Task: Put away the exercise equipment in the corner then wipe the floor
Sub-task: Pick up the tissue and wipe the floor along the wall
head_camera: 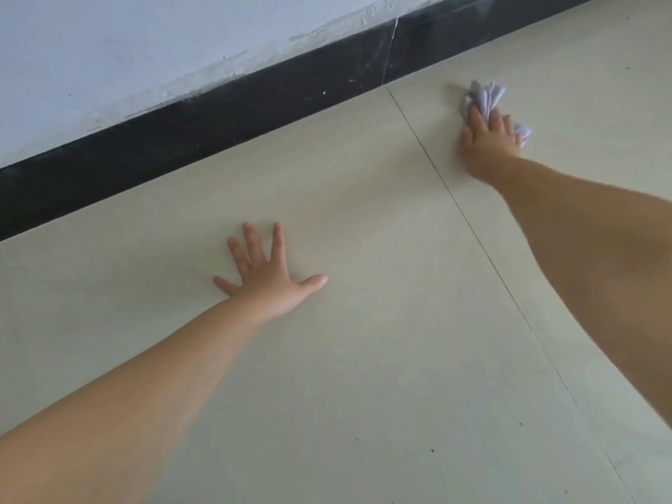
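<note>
My right hand [489, 141] presses a crumpled white cloth [487, 94] against the beige tiled floor [363, 358], far out to the right and close to the wall. Part of the cloth sticks out beyond my fingertips and another bit shows at the right of the hand. My left hand [267, 276] lies flat on the floor with its fingers spread and nothing in it. No exercise equipment is in view.
A black skirting board [218, 114] runs diagonally along the foot of a pale blue wall [109, 49] with chipped paint. A thin tile joint [472, 227] crosses the floor between my arms. A few dark specks lie on the near tiles.
</note>
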`<state>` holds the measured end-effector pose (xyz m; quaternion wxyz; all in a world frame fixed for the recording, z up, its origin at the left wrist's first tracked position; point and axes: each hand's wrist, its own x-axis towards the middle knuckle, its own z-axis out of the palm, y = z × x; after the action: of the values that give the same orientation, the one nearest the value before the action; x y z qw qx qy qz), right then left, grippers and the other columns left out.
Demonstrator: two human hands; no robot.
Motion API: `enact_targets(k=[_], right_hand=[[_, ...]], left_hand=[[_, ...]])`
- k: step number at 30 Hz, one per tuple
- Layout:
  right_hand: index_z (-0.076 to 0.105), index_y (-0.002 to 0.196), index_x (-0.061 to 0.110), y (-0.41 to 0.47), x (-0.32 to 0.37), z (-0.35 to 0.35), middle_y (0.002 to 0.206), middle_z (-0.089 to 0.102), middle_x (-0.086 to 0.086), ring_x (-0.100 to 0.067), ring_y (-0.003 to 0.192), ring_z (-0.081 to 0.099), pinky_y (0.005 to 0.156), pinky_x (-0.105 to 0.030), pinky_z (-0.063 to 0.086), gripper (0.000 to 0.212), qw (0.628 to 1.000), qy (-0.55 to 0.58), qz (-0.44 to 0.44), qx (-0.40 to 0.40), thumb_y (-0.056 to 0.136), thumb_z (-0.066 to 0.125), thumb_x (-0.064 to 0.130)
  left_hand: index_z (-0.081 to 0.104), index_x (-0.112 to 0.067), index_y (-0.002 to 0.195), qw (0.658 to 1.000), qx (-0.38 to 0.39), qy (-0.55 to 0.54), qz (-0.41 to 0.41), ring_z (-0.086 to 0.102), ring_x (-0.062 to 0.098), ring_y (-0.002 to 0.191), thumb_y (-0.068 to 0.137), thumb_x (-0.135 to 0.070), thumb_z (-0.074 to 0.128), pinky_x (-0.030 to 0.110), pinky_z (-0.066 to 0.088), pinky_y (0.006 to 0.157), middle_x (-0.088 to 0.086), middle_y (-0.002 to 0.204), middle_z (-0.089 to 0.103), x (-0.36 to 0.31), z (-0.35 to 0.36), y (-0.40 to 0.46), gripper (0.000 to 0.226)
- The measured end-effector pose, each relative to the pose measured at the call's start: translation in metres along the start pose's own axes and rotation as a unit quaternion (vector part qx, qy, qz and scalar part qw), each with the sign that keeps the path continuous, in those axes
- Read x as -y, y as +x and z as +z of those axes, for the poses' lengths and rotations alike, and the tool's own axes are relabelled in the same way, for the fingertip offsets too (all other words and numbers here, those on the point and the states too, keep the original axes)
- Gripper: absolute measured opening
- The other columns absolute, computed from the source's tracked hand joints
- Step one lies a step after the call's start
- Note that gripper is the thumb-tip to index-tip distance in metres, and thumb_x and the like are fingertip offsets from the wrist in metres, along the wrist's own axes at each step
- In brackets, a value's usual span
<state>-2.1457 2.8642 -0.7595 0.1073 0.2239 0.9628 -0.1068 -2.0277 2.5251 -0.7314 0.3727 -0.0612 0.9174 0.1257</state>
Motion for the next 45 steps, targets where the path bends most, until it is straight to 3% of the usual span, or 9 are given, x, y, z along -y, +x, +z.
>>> enact_targets(k=[9,15,20,26,29,33,38,41,45], right_hand=[[0.046,0.141,0.020,-0.230,0.100,0.086,0.149,0.039,-0.010,-0.035,0.140,0.032,0.114,-0.048,0.017,0.051,0.955,-0.003,-0.296,0.029,0.095,0.031,0.036],[0.041,0.143,0.025,-0.187,0.041,0.061,0.151,0.036,-0.004,-0.028,0.141,0.030,0.117,-0.040,0.011,0.051,0.887,-0.073,-0.445,0.099,0.097,0.025,0.039],[0.007,0.152,0.027,-0.114,-0.041,0.017,0.159,0.007,-0.008,-0.025,0.146,0.002,0.117,-0.042,0.000,0.055,0.992,-0.025,-0.110,0.060,0.100,0.021,0.037],[-0.001,0.152,0.030,-0.138,0.014,0.028,0.160,-0.006,-0.005,-0.025,0.147,-0.009,0.117,-0.043,-0.006,0.055,0.996,0.009,0.045,0.077,0.101,0.020,0.036],[0.003,0.152,0.028,-0.223,0.067,0.060,0.160,-0.005,-0.007,-0.028,0.147,-0.009,0.119,-0.046,-0.004,0.055,0.994,0.011,-0.044,0.104,0.102,0.022,0.035],[0.034,0.143,0.028,-0.373,0.115,0.100,0.153,0.033,-0.007,-0.034,0.140,0.031,0.107,-0.054,0.035,0.059,0.963,-0.036,-0.223,0.147,0.087,0.035,0.042],[0.044,0.136,0.038,-0.398,0.064,0.086,0.149,0.041,0.006,-0.019,0.136,0.040,0.115,-0.040,0.025,0.054,0.870,-0.160,-0.406,0.227,0.083,0.041,0.048],[0.026,0.147,0.019,-0.321,0.004,0.066,0.150,0.036,-0.014,-0.033,0.138,0.036,0.113,-0.049,0.021,0.059,0.934,-0.157,-0.285,0.148,0.092,0.031,0.038],[-0.002,0.152,0.026,-0.227,-0.044,0.029,0.159,-0.003,-0.012,-0.029,0.146,-0.003,0.118,-0.048,0.003,0.059,0.989,0.010,0.097,0.112,0.102,0.026,0.037]], left_hand=[[-0.028,-0.040,0.141,0.998,-0.024,0.059,-0.006,-0.035,0.028,0.138,0.066,-0.075,0.057,0.070,-0.005,0.105,0.001,0.147,-0.042,0.008,0.015,0.005,0.119],[-0.031,-0.040,0.139,0.998,-0.006,0.063,-0.006,-0.039,0.028,0.135,0.061,-0.080,0.057,0.070,-0.007,0.104,0.001,0.146,-0.045,0.010,0.012,0.005,0.125],[-0.035,-0.036,0.138,0.998,-0.005,0.064,0.007,-0.040,0.030,0.134,0.066,-0.078,0.055,0.072,-0.005,0.103,0.003,0.144,-0.047,0.011,0.013,0.008,0.123],[-0.029,-0.037,0.141,0.998,-0.017,0.051,0.017,-0.036,0.029,0.137,0.078,-0.076,0.039,0.071,-0.006,0.103,0.002,0.148,-0.042,0.013,0.014,0.009,0.101],[-0.014,-0.040,0.147,0.999,-0.034,0.010,0.008,-0.028,0.026,0.141,0.091,-0.065,0.021,0.070,-0.006,0.106,-0.001,0.154,-0.030,0.008,0.013,0.008,0.070],[-0.004,-0.039,0.149,0.999,-0.036,-0.018,0.021,-0.020,0.028,0.144,0.092,-0.063,0.019,0.071,-0.006,0.105,0.001,0.158,-0.019,0.011,0.012,0.010,0.065],[-0.008,-0.037,0.149,0.999,-0.025,-0.014,0.033,-0.022,0.030,0.143,0.092,-0.063,0.020,0.071,-0.005,0.105,0.003,0.157,-0.022,0.010,0.008,0.003,0.068],[-0.016,-0.036,0.147,0.998,-0.043,0.020,0.033,-0.027,0.030,0.141,0.091,-0.064,0.024,0.071,-0.004,0.104,0.003,0.154,-0.029,0.009,0.013,0.006,0.075],[-0.021,-0.036,0.145,0.998,-0.050,0.042,0.019,-0.030,0.030,0.140,0.090,-0.065,0.027,0.071,-0.005,0.104,0.003,0.152,-0.034,0.011,0.019,0.012,0.079]])
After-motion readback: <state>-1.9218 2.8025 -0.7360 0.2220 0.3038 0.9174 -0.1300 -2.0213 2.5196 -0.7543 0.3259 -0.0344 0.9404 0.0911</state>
